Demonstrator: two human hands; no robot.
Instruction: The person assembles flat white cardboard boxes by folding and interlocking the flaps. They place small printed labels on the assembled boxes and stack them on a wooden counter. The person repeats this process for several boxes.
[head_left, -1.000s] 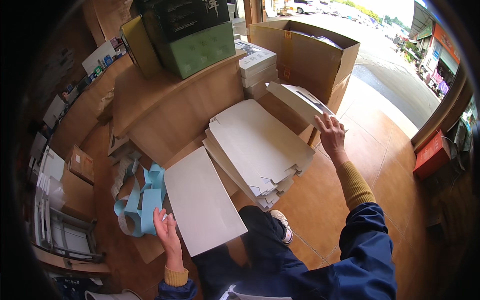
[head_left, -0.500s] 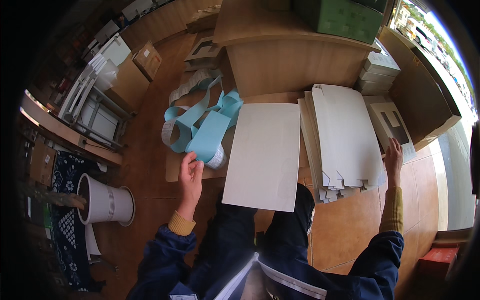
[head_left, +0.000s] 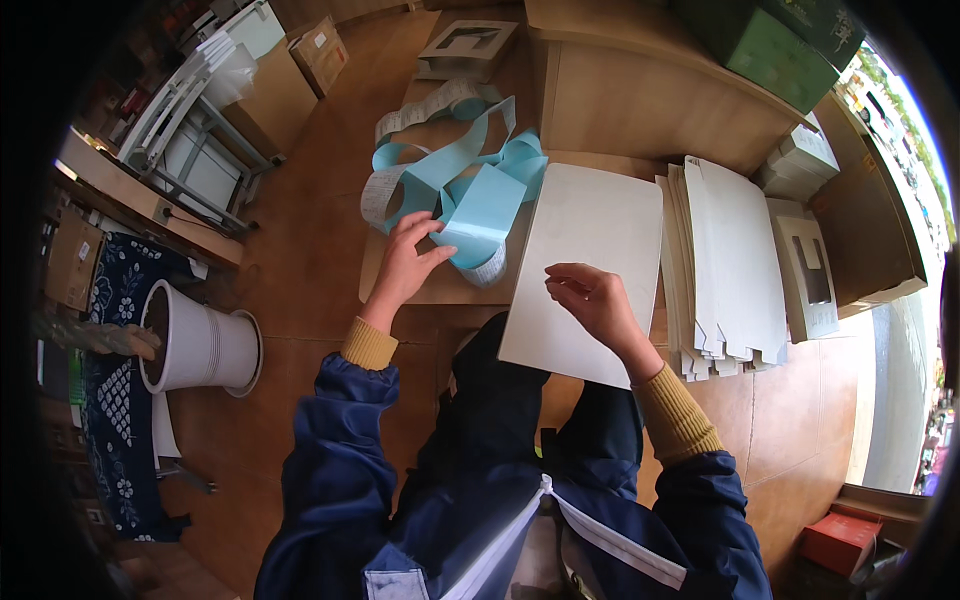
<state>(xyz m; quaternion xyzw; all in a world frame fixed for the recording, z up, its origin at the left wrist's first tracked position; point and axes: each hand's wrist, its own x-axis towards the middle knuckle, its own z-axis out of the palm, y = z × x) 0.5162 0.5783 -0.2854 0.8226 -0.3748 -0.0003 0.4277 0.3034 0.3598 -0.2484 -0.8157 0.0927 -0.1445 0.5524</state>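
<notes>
A long paper strip (head_left: 485, 205), light blue on one side and white with print on the other, lies in loose loops on a brown cardboard sheet. My left hand (head_left: 405, 262) is at its near left edge, thumb and fingers spread around a blue fold; whether they touch it is unclear. Across my lap and the cardboard lies a flat white board (head_left: 585, 225). Over its lower part hovers my right hand (head_left: 597, 305), fingers loosely bent toward the left with nothing visible in them.
To the right stands a stack of flat white cartons (head_left: 735, 260), beside a white box with a window (head_left: 803, 270). A wooden cabinet (head_left: 640, 100) with a green box (head_left: 775, 55) on it blocks the far side. At left is a white plant pot (head_left: 205, 340).
My right hand has left the windowed box and swung left over the white board. My left hand has reached forward to the blue strip's edge. The whole view has shifted.
</notes>
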